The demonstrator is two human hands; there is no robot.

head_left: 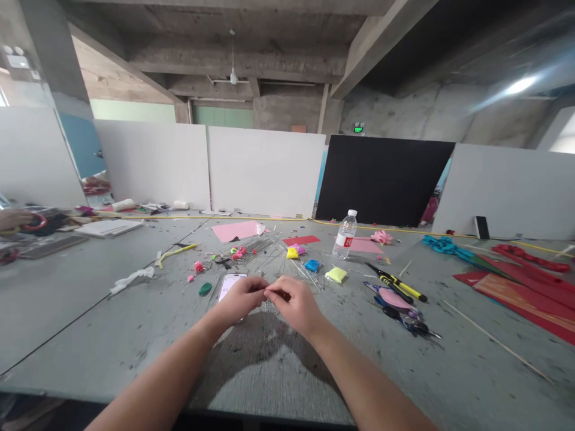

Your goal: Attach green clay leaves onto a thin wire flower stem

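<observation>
1. Head view, center of frame: I see the left hand (242, 297) and the right hand (296, 301) with their fingertips brought together above the table (148, 350).
2. Grip: the fingers of both hands are bent in a pinch. I cannot tell what, if anything, they grip; the fingers hide it.
3. Phone (227, 284): center of frame, lying screen up, partly covered by the left hand.
4. Green lump (205, 289): left of the phone, near it.
5. Just above the hands in the frame, I locate a yellow packet (292, 253), a blue packet (311, 265) and a pale yellow packet (336, 275).
6. Bottle (345, 237): upright, right of center, behind the packets.
</observation>
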